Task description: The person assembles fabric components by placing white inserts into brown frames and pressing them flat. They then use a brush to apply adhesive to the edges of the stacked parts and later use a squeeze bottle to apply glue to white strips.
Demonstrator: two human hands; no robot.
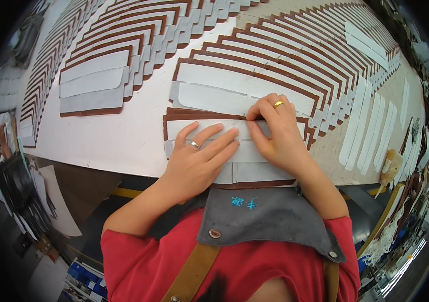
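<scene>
Directly before me lies a brown panel faced with white and grey pieces (260, 171), at the table's near edge. My left hand (194, 166), with a ring on it, rests on the panel with its fingers spread. At the panel's far brown edge, the thumb and fingertips of my right hand (277, 133) are pinched together on the brown edge strip. Just beyond, another panel of the same kind (214, 83) fronts a long overlapping row running to the far right. Whether the pinch also holds something small is hidden.
More overlapping rows of panels (93, 75) cover the table's left and far side. White strips (370, 131) lie to the right, near a small yellowish bottle (389, 163). Below the table's left edge hangs a pale sheet (59, 196). The pale tabletop (109, 146) shows between.
</scene>
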